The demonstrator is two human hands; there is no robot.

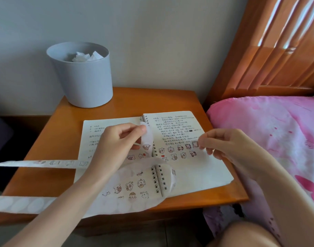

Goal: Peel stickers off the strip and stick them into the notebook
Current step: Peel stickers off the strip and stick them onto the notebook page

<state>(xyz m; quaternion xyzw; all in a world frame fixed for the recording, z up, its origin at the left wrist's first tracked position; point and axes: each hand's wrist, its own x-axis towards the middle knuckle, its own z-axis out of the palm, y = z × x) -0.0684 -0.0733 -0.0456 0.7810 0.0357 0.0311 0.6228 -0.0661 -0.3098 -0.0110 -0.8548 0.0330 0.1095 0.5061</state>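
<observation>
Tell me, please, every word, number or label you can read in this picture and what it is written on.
Right page of the notebook: several handwritten lines, too blurred to read.
Left page: a few short handwritten lines, partly hidden by the left hand, also unreadable.
The sticker strip and stuck stickers: small cartoon figures, no legible words.
The sticker pinched by the right hand: too blurred to tell.
Grey bin: no label visible.

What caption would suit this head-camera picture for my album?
Journaling: left hand holds the sticker strip, right hand pinches a sticker over the open notebook.
</observation>
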